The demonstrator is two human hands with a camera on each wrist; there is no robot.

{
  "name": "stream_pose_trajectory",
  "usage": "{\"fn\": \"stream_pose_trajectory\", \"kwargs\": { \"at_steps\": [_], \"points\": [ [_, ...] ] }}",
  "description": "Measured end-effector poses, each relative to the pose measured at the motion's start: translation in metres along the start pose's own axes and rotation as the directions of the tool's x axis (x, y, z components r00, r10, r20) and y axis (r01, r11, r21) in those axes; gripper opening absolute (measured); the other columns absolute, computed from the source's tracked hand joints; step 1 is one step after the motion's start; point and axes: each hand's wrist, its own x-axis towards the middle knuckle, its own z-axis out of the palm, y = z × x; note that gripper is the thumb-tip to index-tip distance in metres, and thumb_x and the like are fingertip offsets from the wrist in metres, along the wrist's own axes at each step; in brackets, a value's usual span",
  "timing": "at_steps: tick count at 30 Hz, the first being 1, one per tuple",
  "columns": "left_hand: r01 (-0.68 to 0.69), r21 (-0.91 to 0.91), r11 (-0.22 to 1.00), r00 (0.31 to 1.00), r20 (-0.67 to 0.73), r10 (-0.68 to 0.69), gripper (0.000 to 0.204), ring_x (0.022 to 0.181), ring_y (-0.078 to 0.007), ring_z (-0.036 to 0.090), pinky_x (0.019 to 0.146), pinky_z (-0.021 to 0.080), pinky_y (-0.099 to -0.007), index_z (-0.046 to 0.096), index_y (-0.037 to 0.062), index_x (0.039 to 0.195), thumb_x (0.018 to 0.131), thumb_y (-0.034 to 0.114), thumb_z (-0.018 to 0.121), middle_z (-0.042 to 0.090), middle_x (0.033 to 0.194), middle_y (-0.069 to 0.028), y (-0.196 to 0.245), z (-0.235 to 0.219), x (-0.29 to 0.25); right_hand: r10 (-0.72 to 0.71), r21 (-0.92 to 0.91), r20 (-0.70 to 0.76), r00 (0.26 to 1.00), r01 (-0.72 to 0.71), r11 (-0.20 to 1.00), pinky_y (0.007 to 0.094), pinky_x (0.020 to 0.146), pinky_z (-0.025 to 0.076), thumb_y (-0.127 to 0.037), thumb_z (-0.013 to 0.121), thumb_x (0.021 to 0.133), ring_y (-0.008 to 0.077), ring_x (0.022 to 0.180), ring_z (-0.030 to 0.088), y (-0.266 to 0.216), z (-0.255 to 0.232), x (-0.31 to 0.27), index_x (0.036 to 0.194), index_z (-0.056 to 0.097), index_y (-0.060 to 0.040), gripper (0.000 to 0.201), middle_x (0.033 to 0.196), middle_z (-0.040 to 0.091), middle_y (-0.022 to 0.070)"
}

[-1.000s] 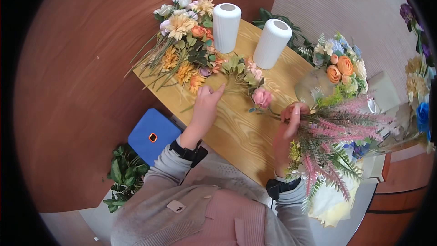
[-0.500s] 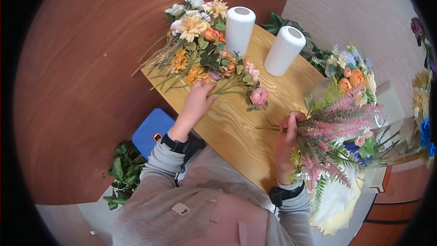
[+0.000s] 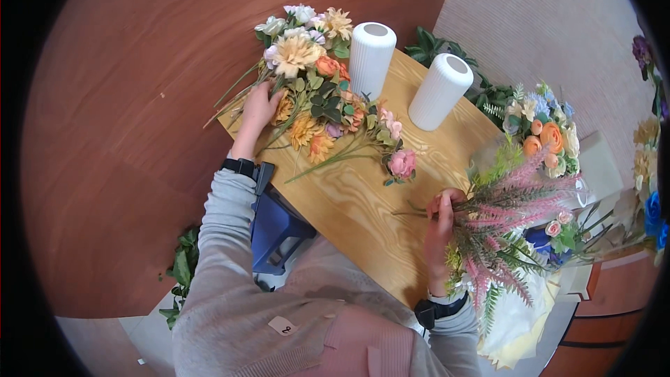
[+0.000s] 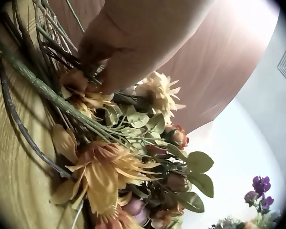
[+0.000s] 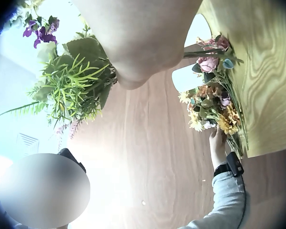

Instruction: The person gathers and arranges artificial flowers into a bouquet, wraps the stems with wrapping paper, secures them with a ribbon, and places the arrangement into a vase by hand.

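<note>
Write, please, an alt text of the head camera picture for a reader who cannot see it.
A person's right hand holds a bunch of feathery pink flowers beside a wooden table, while the left hand is at a pile of mixed flowers on the table. Two white ribbed vases stand on its far side.

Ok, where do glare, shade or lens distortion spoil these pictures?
Head: rounded black borders, but the pink sprays read clearly. Left wrist: glare at upper right, the left hand darkly shaded toward the fingertips. Right wrist: washed out at lower left, around a blurred oval.
</note>
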Motion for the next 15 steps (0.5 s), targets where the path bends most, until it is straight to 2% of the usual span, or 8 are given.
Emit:
{"fn": "stream_pose_trajectory", "kwargs": {
  "at_steps": [5,7,11,13,14,15],
  "points": [
    [-0.044,-0.054,0.998,0.997,-0.064,0.04,0.029,0.086,-0.033,0.058,0.076,0.046,-0.0388,0.064,0.0035,0.102,0.081,0.024,0.066,0.06,0.09,-0.0181,-0.001,-0.002,0.005,-0.005,-0.012,0.018,1.0,0.005,1.0,0.0226,0.059,0.032,-0.01,0.049,0.093,0.008,0.064,0.038,0.01,-0.003,0.004,0.088,0.046,-0.0084,0.006,0.072,0.04,-0.0008],
    [-0.086,-0.038,0.996,0.982,-0.17,0.079,0.027,0.081,-0.0305,0.057,0.073,0.046,-0.0382,0.064,0.0014,0.097,0.08,0.023,0.068,0.058,0.086,-0.0169,0.002,-0.004,0.004,-0.034,-0.078,0.042,0.999,0.038,0.996,0.0225,0.059,0.032,-0.01,0.049,0.093,0.008,0.063,0.037,0.017,-0.008,0.005,0.088,0.046,-0.0082,0.006,0.071,0.04,-0.0006],
    [-0.158,-0.059,0.986,0.957,-0.257,0.138,0.024,0.078,-0.027,0.058,0.071,0.046,-0.0358,0.062,0.0006,0.092,0.081,0.022,0.067,0.058,0.083,-0.0155,-0.004,0.001,0.003,0.01,-0.063,0.046,0.999,-0.007,0.998,0.0226,0.059,0.032,-0.011,0.048,0.093,0.008,0.064,0.037,0.016,-0.006,0.004,0.088,0.046,-0.0084,0.006,0.071,0.041,-0.0003],
    [0.069,-0.325,0.943,0.992,-0.075,-0.098,0.02,0.071,-0.023,0.057,0.067,0.045,-0.0329,0.06,0.0004,0.085,0.084,0.02,0.066,0.058,0.078,-0.0132,-0.003,0.002,0.005,0.015,-0.065,0.05,0.999,-0.012,0.998,0.0228,0.059,0.032,-0.011,0.047,0.094,0.0083,0.064,0.037,0.012,-0.003,0.003,0.088,0.046,-0.0088,0.006,0.071,0.041,-0.0002],
    [0.069,-0.326,0.943,0.992,-0.074,-0.098,0.02,0.071,-0.023,0.057,0.067,0.045,-0.0329,0.06,0.0004,0.085,0.084,0.02,0.066,0.058,0.078,-0.0132,-0.003,0.002,0.004,0.015,-0.066,0.049,0.999,-0.012,0.998,0.0228,0.059,0.032,-0.011,0.047,0.094,0.0083,0.064,0.037,0.012,-0.003,0.003,0.088,0.046,-0.0088,0.006,0.071,0.041,-0.0002],
    [0.064,-0.35,0.934,0.993,-0.074,-0.096,0.02,0.072,-0.0179,0.054,0.068,0.045,-0.0296,0.058,0.0,0.086,0.086,0.019,0.064,0.057,0.078,-0.0097,-0.004,0.001,0.003,0.011,-0.045,0.044,0.999,-0.009,0.999,0.0228,0.059,0.032,-0.012,0.047,0.094,0.0084,0.064,0.037,0.012,-0.002,0.003,0.089,0.046,-0.009,0.006,0.071,0.041,-0.0002]
  ]
}}
